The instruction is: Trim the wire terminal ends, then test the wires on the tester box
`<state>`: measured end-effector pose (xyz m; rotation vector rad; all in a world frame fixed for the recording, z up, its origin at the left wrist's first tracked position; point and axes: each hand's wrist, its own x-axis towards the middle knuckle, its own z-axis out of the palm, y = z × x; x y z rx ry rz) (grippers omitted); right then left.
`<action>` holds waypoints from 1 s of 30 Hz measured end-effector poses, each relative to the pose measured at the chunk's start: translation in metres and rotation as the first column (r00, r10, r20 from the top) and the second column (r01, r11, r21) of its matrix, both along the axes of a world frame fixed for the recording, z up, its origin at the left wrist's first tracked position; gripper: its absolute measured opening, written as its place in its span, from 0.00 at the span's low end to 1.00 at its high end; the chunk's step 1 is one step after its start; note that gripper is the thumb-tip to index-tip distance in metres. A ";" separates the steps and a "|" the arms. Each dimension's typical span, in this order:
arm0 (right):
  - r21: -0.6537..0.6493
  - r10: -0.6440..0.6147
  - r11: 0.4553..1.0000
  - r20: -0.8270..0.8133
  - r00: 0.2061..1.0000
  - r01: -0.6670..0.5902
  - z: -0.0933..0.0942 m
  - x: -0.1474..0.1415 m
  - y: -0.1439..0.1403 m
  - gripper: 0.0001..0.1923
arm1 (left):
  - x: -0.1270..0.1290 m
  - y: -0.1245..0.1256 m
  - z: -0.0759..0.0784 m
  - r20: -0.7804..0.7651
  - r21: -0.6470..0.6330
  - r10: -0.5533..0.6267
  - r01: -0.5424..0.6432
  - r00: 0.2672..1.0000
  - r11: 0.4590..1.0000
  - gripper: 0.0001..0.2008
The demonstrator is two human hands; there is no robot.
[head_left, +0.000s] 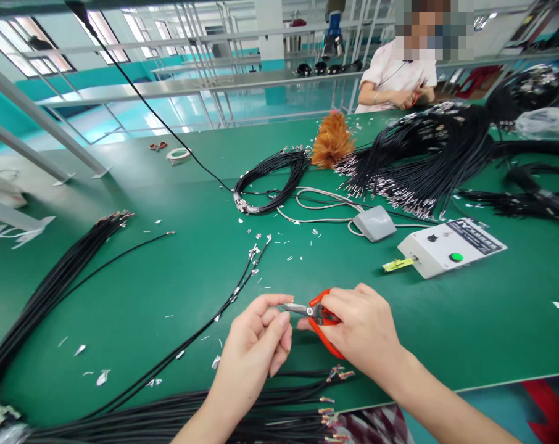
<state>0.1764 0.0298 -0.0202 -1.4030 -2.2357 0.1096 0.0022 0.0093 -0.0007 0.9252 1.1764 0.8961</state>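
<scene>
My right hand (360, 330) grips small red-handled scissors (317, 317), their blades pointing left toward my left hand (256, 345). My left hand pinches the end of a thin black cable at its fingertips, right at the blade tips. Two black cables (224, 308) with bits of white tape run from the table's middle down to the lower left. A bundle of black cables (242, 413) with bare coloured wire ends lies along the near edge under my wrists. White tape scraps (256, 250) litter the green table (446, 333).
A white test box (450, 246) with a green button and a grey pedal (374, 222) sit right of centre. Black cable bundles lie at left (52, 290), centre (273, 179) and far right (427, 154). An orange duster (332, 139) and a seated person (395, 77) are beyond.
</scene>
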 end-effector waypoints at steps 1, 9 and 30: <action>-0.001 -0.001 1.000 0.000 1.000 0.001 0.000 0.000 0.000 0.23 | 0.000 0.000 0.000 -0.001 -0.001 -0.001 0.001 1.000 1.000 0.15; -0.067 0.016 0.998 -0.054 0.998 -0.019 -0.001 0.002 0.000 0.24 | 0.000 0.000 0.000 -0.002 0.003 -0.003 0.003 1.000 1.000 0.15; -0.685 -0.679 0.394 -0.666 0.308 -0.613 -0.024 0.014 0.031 0.28 | -0.019 0.023 -0.028 -0.762 0.342 0.013 0.386 0.647 0.856 0.14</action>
